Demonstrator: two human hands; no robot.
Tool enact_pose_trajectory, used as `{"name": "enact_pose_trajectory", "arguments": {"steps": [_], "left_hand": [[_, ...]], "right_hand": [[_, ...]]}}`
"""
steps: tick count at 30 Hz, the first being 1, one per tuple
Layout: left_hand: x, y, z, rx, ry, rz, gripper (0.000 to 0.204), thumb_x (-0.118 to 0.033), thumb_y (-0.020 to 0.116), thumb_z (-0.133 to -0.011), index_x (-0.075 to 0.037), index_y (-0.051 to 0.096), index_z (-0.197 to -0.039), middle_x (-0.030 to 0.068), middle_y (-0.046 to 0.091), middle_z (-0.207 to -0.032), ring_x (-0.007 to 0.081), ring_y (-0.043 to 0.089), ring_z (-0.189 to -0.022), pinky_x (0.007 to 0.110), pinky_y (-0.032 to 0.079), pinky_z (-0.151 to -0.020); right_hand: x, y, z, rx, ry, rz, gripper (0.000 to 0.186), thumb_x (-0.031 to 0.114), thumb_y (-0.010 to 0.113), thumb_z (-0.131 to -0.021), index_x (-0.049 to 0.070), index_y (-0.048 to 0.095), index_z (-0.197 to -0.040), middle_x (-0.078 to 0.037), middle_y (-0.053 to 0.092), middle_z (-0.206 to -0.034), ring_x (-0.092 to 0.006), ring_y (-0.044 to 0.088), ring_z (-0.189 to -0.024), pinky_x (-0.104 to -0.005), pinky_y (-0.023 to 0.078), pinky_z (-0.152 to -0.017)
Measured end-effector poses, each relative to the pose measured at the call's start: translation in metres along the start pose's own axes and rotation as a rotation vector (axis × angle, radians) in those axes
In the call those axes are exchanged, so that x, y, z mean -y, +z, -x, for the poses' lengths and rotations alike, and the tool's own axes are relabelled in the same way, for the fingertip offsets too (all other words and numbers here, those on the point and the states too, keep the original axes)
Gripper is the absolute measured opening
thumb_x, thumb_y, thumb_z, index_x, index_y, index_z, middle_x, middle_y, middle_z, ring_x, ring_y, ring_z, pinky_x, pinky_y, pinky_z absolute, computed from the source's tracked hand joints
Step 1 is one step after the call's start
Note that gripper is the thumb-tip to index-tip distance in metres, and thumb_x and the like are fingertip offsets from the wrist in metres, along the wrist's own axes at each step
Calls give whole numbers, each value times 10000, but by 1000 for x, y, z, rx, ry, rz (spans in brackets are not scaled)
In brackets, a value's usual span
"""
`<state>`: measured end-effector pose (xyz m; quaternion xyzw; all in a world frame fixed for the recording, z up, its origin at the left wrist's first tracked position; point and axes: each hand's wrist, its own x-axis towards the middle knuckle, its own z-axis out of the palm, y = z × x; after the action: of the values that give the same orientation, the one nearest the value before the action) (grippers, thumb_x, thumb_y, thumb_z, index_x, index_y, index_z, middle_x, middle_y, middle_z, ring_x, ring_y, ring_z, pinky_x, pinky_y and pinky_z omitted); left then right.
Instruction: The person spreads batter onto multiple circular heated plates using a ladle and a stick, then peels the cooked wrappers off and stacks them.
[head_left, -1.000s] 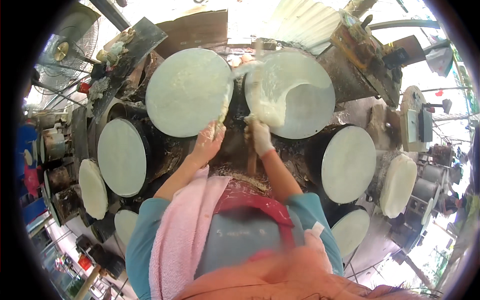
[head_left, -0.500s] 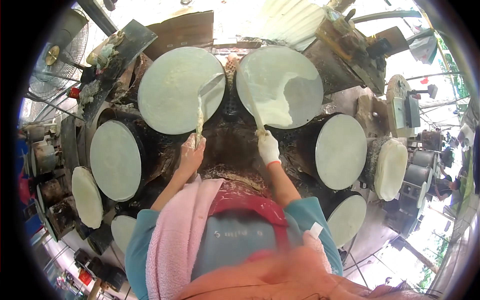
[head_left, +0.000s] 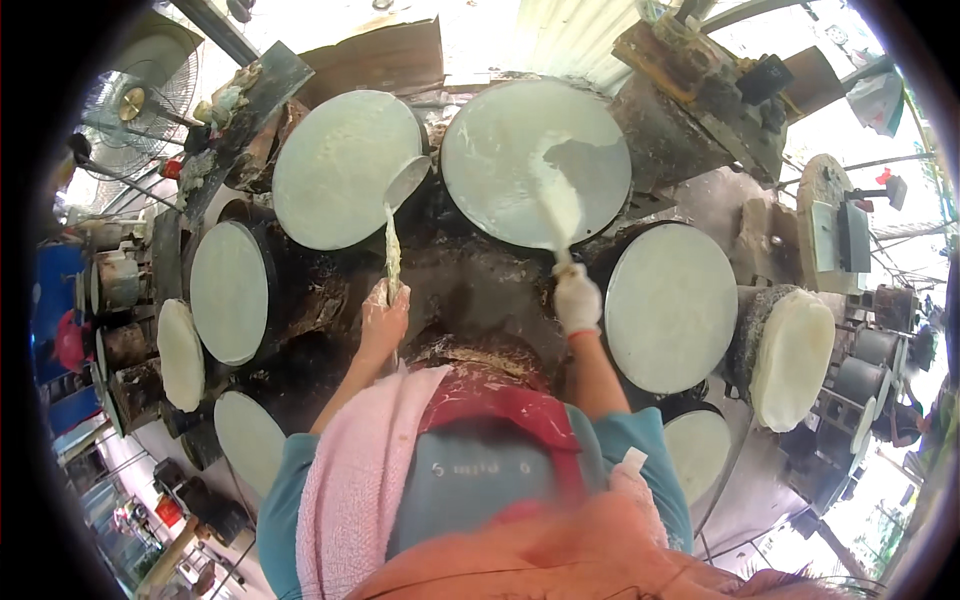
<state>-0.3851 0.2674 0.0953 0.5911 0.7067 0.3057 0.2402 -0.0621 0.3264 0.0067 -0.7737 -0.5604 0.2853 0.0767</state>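
My bare left hand (head_left: 385, 320) is closed round the batter-crusted handle of a ladle (head_left: 407, 180), whose head lies at the near right edge of the far-left round plate (head_left: 340, 165). My right hand (head_left: 577, 300), in a white glove with an orange cuff, grips a spreading stick (head_left: 566, 258); its far part is blurred by motion. The stick reaches over the far-right round plate (head_left: 495, 160). Pale wet batter (head_left: 560, 205) coats much of that plate, leaving a bare grey patch at its right.
More round, pale-topped plates stand at the left (head_left: 230, 295) and right (head_left: 670, 305). Beyond them, thick whitish round slabs (head_left: 793, 360) rest on drums. A fan (head_left: 132, 103) stands far left; a crusted metal box (head_left: 690, 90) stands far right.
My right hand has moved right and slightly nearer with the stick. The batter band on the far-right plate has shifted, and the bare patch looks smaller. My left hand stays nearly still.
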Motion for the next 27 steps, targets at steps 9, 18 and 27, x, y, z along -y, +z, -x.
{"name": "enact_pose_trajectory", "arguments": {"steps": [9, 18, 27], "left_hand": [[-7, 18, 5, 184, -57, -32, 130, -89, 517, -874, 12, 599, -885, 183, 571, -848, 354, 571, -714, 452, 457, -600], [-42, 8, 18, 123, -519, 386, 139, -143, 528, -916, -5, 526, -904, 21, 466, -550, 93, 387, -350, 252, 284, -335], [-50, 8, 17, 105, -481, 348, 143, -156, 534, -912, -19, 520, -871, 14, 457, -541, 95, 392, -348, 256, 283, -335]], "right_hand": [[-18, -9, -5, 28, -36, -119, 437, 333, 423, -929, 105, 448, -1301, -218, 637, -820, -396, 617, -783, -486, 474, -688], [11, -98, -157, -155, 91, 181, 535, 415, 367, -929, 120, 314, -1372, -248, 640, -941, -401, 629, -863, -494, 489, -753], [44, -94, -142, -362, -364, -258, 368, 239, 587, -847, 60, 579, -1168, -208, 606, -1111, -350, 586, -1032, -362, 461, -894]]}}
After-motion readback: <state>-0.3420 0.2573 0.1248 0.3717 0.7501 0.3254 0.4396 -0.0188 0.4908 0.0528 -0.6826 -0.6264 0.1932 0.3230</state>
